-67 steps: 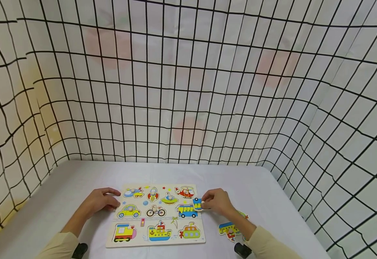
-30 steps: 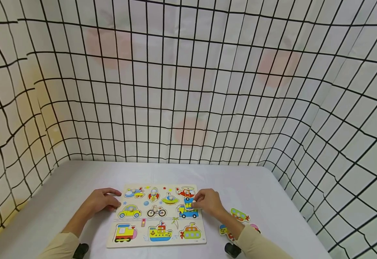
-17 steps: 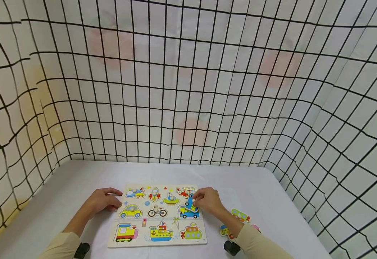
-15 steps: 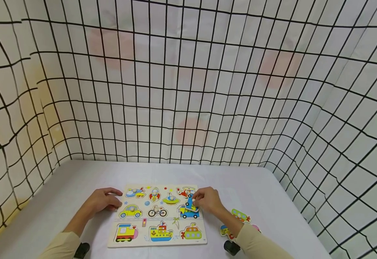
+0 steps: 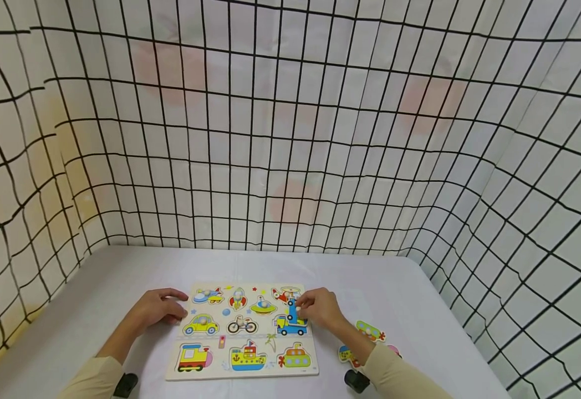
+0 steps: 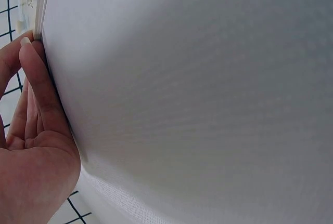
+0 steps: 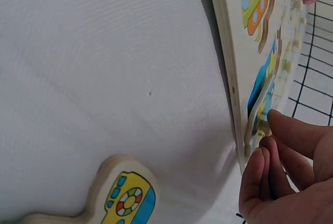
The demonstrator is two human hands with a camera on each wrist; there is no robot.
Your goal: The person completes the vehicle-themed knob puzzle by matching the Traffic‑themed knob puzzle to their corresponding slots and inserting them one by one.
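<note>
A wooden knob puzzle board (image 5: 219, 363) with vehicle pictures lies on the table. My right hand (image 5: 322, 307) pinches the knob of a blue bus puzzle piece (image 5: 292, 311), turned on end over the printed blue bus (image 5: 290, 331) at the board's right side. In the right wrist view, thumb and fingers of the right hand (image 7: 291, 177) are at the tilted bus piece (image 7: 260, 110), its edge against or just over the board. My left hand (image 5: 157, 307) rests on the table, fingertips at the board's left edge; the left wrist view shows this hand (image 6: 47, 146) touching the edge.
Right of the board lie loose pieces: a green submarine (image 5: 368, 331), a yellow and blue ship (image 5: 345, 353), and a pink-edged piece (image 5: 394, 349) mostly under the right sleeve. Black netting (image 5: 280, 166) surrounds the white table (image 5: 360, 266) at the back and sides.
The right hand has carried the bus piece left from the board's right edge onto the bus picture and turned it upright on end. The left hand has kept its place.
</note>
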